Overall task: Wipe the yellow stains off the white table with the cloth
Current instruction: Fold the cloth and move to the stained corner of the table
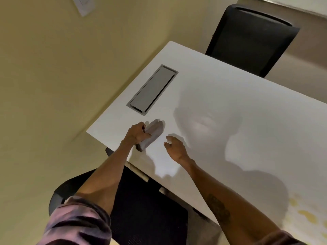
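Left hand [137,132] is on the white tabletop [230,96] near its left edge, fingers [147,134] curled tight and clamped on a folded grey cloth [152,134]. The cloth lies flat on the tabletop, long side running away from the person, and pokes out past the hand on both ends. Frame is a bit blurred here, so the cloth's texture is unclear.

Right hand [174,147] sits just beside the cloth on its right, not touching it, holding nothing. Its fingers are loosely bent and slightly apart, tips pointing down toward the tabletop; can't tell whether they touch the surface.

Yellow stains [307,213] are on the tabletop at the lower right corner of the view, several pale blotches, well apart from both hands and the cloth.

A grey rectangular cable hatch [152,89] is set into the tabletop just beyond the cloth. One black chair [251,39] stands at the far side, another black chair [141,209] is under the near edge below the forearms. Pink and dark patterned sleeve [77,223] is pushed up on the left arm. Beige wall [53,76] on the left carries a white switch plate [84,4].
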`<state>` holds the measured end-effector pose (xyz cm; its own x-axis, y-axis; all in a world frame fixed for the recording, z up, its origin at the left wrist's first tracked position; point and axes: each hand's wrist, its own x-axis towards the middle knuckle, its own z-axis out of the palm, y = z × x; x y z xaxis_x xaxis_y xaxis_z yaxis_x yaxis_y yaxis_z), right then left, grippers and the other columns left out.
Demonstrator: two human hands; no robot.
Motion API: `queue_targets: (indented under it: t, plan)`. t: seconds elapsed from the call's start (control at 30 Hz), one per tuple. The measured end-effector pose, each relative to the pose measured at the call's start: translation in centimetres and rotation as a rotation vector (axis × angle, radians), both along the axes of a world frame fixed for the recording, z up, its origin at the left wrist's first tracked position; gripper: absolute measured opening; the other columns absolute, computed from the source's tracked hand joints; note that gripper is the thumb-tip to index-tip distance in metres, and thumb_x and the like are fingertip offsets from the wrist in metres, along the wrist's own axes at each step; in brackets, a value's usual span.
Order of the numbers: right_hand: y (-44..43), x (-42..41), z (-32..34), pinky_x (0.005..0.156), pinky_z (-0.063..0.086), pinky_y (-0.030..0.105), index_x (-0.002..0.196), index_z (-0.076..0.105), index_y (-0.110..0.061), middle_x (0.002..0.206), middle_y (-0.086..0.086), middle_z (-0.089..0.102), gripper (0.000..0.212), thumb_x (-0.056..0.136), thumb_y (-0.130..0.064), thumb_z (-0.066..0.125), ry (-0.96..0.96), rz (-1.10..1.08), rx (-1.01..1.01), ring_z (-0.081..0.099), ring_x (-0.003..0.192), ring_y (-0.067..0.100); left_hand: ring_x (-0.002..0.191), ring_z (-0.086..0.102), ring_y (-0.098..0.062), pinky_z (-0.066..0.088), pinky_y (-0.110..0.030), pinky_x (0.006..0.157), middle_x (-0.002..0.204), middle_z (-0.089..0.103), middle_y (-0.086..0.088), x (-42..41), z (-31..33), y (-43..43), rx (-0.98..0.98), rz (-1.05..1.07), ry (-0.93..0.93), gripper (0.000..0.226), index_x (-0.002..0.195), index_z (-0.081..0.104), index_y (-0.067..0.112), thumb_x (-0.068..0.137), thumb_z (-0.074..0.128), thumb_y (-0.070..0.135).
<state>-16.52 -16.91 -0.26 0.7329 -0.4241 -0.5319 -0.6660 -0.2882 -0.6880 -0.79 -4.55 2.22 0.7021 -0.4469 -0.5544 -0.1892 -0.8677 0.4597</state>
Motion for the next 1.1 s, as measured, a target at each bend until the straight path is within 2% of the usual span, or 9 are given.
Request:
queue_targets:
  t: [0.17, 0.3, 0.37, 0.43, 0.57, 0.7, 0.87, 1.0, 1.1]
  plan:
    - [-1.7, -2.9, 1.3, 0.105, 0.044, 0.036, 0.135, 0.055, -0.011, 0.136, 0.007, 0.059, 0.039, 0.100, -0.026, 0.048, -0.056, -0.197, 0.012, 0.057, 0.122, 0.024, 0.109, 0.063, -0.036, 0.050, -0.042, 0.088, 0.116, 0.066, -0.016, -4.3, 1.7, -5.1, -0.037, -0.141, -0.060, 0.040, 0.119, 0.058, 0.003, 0.088, 0.073, 0.024]
    - [-4.0, -6.9, 2.5, 0.087, 0.048, 0.034, 0.124, 0.059, -0.009, 0.120, 0.009, 0.065, 0.034, 0.102, -0.029, 0.044, -0.144, -0.482, 0.088, 0.061, 0.109, 0.025, 0.119, 0.063, -0.030, 0.051, -0.039, 0.097, 0.130, 0.065, -0.007, -9.9, 2.6, -9.7, -0.083, -0.247, -0.109, 0.051, 0.138, 0.060, 0.017, 0.090, 0.072, 0.031]
    - [-5.2, -9.4, 3.2, 0.093, 0.050, 0.038, 0.127, 0.057, -0.011, 0.122, 0.009, 0.065, 0.036, 0.101, -0.029, 0.043, -0.205, -0.636, 0.126, 0.060, 0.110, 0.025, 0.120, 0.063, -0.029, 0.053, -0.041, 0.100, 0.133, 0.064, -0.005, -13.4, 3.0, -11.9, -0.115, -0.313, -0.131, 0.050, 0.140, 0.059, 0.021, 0.092, 0.068, 0.035]
    - [-6.6, -12.1, 3.7, 0.101, 0.049, 0.045, 0.130, 0.056, -0.013, 0.124, 0.010, 0.065, 0.037, 0.099, -0.028, 0.044, -0.276, -0.778, 0.176, 0.059, 0.114, 0.026, 0.113, 0.066, -0.028, 0.055, -0.043, 0.096, 0.126, 0.067, -0.003, -17.2, 3.4, -14.0, -0.166, -0.379, -0.136, 0.040, 0.130, 0.065, 0.023, 0.094, 0.064, 0.040]
    - [-9.2, -18.6, 4.0, 0.099, 0.052, 0.046, 0.121, 0.060, -0.012, 0.113, 0.008, 0.069, 0.032, 0.098, -0.032, 0.049, -0.395, -1.064, 0.302, 0.065, 0.106, 0.024, 0.093, 0.069, -0.026, 0.055, -0.036, 0.077, 0.102, 0.065, 0.005, -25.3, 3.7, -17.2, -0.233, -0.507, -0.082, 0.034, 0.117, 0.068, 0.024, 0.087, 0.066, 0.039]
    - [-10.8, -26.1, 3.9, 0.088, 0.056, 0.037, 0.106, 0.061, -0.018, 0.099, 0.000, 0.070, 0.025, 0.094, -0.040, 0.058, -0.400, -1.229, 0.283, 0.068, 0.088, 0.015, 0.101, 0.069, -0.027, 0.055, -0.037, 0.083, 0.110, 0.064, 0.001, -32.4, 3.0, -19.5, -0.269, -0.613, 0.026, 0.035, 0.123, 0.066, 0.018, 0.098, 0.052, 0.037]
    - [-11.4, -35.3, 3.7, 0.086, 0.053, 0.032, 0.128, 0.057, -0.015, 0.118, 0.005, 0.066, 0.040, 0.092, -0.032, 0.064, -0.341, -1.349, 0.114, 0.063, 0.097, 0.020, 0.108, 0.065, -0.033, 0.055, -0.044, 0.099, 0.122, 0.060, -0.014, -39.6, 1.4, -21.7, -0.306, -0.721, 0.280, 0.034, 0.131, 0.064, 0.007, 0.106, 0.042, 0.009]
    - [-11.3, -41.7, 3.2, 0.097, 0.051, 0.044, 0.133, 0.056, -0.011, 0.123, 0.014, 0.062, 0.046, 0.091, -0.024, 0.068, -0.228, -1.374, -0.059, 0.062, 0.111, 0.031, 0.082, 0.061, -0.026, 0.054, -0.035, 0.075, 0.103, 0.058, -0.009, -45.3, 0.9, -22.4, -0.358, -0.544, 0.749, 0.034, 0.133, 0.056, -0.004, 0.106, 0.036, -0.005]
    - [-10.8, -45.7, 2.8, 0.095, 0.051, 0.045, 0.134, 0.054, -0.012, 0.123, 0.016, 0.057, 0.048, 0.090, -0.025, 0.067, -0.148, -1.374, -0.128, 0.060, 0.111, 0.032, 0.077, 0.061, -0.024, 0.053, -0.028, 0.067, 0.099, 0.058, -0.006, -49.2, 0.9, -22.4, -0.333, -0.546, 0.863, 0.033, 0.126, 0.055, 0.003, 0.105, 0.031, -0.007]
